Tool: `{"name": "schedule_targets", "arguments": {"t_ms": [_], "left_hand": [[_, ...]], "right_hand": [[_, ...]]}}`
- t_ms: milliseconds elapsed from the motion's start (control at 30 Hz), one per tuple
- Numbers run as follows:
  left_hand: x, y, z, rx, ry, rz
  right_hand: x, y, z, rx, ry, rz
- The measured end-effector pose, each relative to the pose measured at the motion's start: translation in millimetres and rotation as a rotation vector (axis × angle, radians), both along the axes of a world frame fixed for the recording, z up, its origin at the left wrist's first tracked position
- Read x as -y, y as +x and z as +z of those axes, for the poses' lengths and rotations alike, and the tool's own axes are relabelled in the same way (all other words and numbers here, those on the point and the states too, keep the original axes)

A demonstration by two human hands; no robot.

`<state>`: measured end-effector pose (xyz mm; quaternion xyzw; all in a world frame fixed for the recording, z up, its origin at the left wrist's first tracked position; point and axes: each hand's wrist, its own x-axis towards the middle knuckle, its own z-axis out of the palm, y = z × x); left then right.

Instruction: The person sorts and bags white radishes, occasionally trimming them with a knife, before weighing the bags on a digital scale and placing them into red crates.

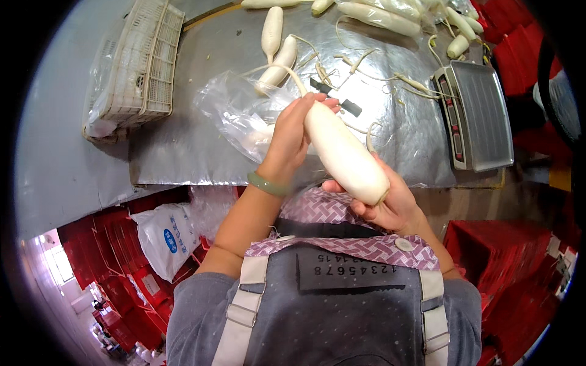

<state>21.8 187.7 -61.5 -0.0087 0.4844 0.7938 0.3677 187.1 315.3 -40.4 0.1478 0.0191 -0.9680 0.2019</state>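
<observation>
A large white radish lies slantwise between my two hands, above the near part of the metal table. My left hand is wrapped about its narrow upper end, where a long thin root trails off to the left. From below, my right hand cradles the thick lower end, fingers curled under it. Beside my left hand a clear plastic bag lies crumpled, partly hidden by my wrist. Two smaller radishes, one upright in view and one tilted, rest beyond it.
A digital scale stands at the right of the metal table. At the left is a white plastic crate. Bagged radishes lie along the far side; root trimmings are scattered midway. Red stacks flank me below.
</observation>
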Motion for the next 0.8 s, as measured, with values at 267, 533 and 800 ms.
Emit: {"name": "schedule_targets", "arguments": {"t_ms": [267, 533, 800], "left_hand": [[10, -1, 15, -0.106, -0.126, -0.115], [21, -8, 11, -0.470, -0.456, -0.171], [86, -59, 43, -1.230, -0.880, 0.204]], "right_hand": [[-5, -1, -8, 0.004, -0.207, 0.064], [18, -14, -7, -0.052, 0.435, -0.026], [18, -41, 13, -0.178, 0.818, 0.050]]}}
